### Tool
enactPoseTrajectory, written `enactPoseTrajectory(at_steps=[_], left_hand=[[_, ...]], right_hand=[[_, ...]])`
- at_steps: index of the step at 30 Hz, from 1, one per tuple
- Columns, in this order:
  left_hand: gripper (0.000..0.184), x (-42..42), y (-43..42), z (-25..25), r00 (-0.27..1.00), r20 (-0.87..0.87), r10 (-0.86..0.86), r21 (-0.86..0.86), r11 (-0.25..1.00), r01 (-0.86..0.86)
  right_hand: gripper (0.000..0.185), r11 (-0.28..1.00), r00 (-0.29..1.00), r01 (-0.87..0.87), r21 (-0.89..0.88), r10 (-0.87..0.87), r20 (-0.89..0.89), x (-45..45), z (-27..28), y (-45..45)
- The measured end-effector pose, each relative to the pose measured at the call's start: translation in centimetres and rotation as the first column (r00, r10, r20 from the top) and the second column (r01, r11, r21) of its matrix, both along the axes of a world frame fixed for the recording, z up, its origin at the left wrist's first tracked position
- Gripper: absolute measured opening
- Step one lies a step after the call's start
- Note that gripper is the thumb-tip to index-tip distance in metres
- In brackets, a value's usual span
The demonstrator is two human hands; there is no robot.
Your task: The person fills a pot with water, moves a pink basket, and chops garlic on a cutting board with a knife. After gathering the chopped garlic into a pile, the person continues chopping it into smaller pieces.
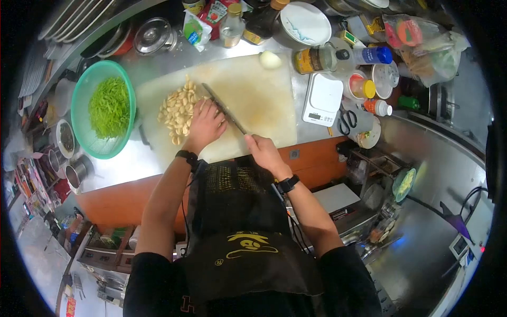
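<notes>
My right hand (264,152) is closed around the handle of a kitchen knife (224,109), whose blade slants up and left over a pale cutting board (266,108). Just left of the blade, my left hand (206,123) rests with bent fingers on garlic cloves, its fingertips close to the blade. What lies right under those fingertips is mostly hidden. A pile of peeled garlic cloves (177,112) spreads to the left of that hand. At the board's far edge sits a peeled onion (270,60).
A green colander (77,108) of shredded green vegetable stands left of the board. To the right are a white kitchen scale (324,95), black-handled scissors (347,121) and several jars. Bottles and a white bowl (305,24) line the back. A metal cup (79,173) stands at the left.
</notes>
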State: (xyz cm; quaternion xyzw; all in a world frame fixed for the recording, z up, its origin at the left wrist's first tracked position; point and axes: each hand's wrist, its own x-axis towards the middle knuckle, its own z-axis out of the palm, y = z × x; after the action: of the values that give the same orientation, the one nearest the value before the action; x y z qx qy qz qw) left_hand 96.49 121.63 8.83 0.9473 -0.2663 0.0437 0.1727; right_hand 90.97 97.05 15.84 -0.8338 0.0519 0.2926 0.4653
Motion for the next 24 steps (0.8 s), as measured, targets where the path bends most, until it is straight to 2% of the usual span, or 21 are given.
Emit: enactPoseTrajectory(at_steps=[6,8,9,11,12,13,16,17,20,23,24], left_hand=[[0.042,-0.1,-0.3,-0.2,0.999,0.007,0.035,0.049,0.998,-0.035],[0.047,-0.2,-0.2,-0.1,0.998,-0.006,0.065,-0.024,0.998,-0.065],[0.05,-0.2,0.0,0.2,0.996,-0.01,0.083,-0.059,0.995,-0.084],[0.055,-0.2,1.4,1.0,0.971,0.053,0.233,-0.108,0.968,-0.226],[0.058,-0.3,2.2,1.3,0.95,0.082,0.3,-0.136,0.948,-0.288],[0.062,-0.4,3.4,1.5,0.923,0.033,0.384,-0.19,0.909,-0.371],[0.067,0.7,6.7,1.6,0.916,-0.035,0.399,-0.089,0.912,-0.401],[0.071,1.1,7.1,1.4,0.928,-0.064,0.368,-0.049,0.927,-0.371],[0.074,2.4,6.0,1.9,0.985,-0.164,0.055,0.11,0.993,-0.037],[0.075,1.9,4.5,2.3,0.948,-0.26,-0.182,0.206,0.949,0.239],[0.076,2.1,4.8,2.0,0.955,-0.246,-0.166,0.196,0.956,0.217]], right_hand=[[0.058,0.998,0.997,-0.042,0.039,0.044,-0.062,0.0,0.3,-0.9],[0.057,0.997,0.997,-0.045,0.056,0.048,-0.061,0.1,0.4,-1.3],[0.056,0.998,0.999,-0.05,0.025,0.05,-0.004,0.1,0.5,-1.5],[0.054,0.998,0.993,-0.052,-0.028,0.055,0.108,0.2,0.7,-2.1],[0.053,0.996,0.992,-0.06,-0.069,0.067,0.105,0.3,0.9,-2.3],[0.052,0.992,0.992,-0.063,-0.112,0.075,0.104,0.6,1.0,-2.6],[0.049,0.977,0.994,-0.051,-0.208,0.07,0.084,1.0,0.6,-2.9],[0.049,0.975,0.992,-0.031,-0.219,0.057,0.112,0.7,-0.1,-2.9],[0.048,0.974,0.992,0.035,-0.222,-0.007,0.123,0.3,-0.4,-2.5],[0.049,0.968,0.993,0.067,-0.243,-0.041,0.112,-1.1,-0.3,-2.2],[0.049,0.964,0.992,0.074,-0.256,-0.046,0.115,-1.5,-0.2,-2.2]])
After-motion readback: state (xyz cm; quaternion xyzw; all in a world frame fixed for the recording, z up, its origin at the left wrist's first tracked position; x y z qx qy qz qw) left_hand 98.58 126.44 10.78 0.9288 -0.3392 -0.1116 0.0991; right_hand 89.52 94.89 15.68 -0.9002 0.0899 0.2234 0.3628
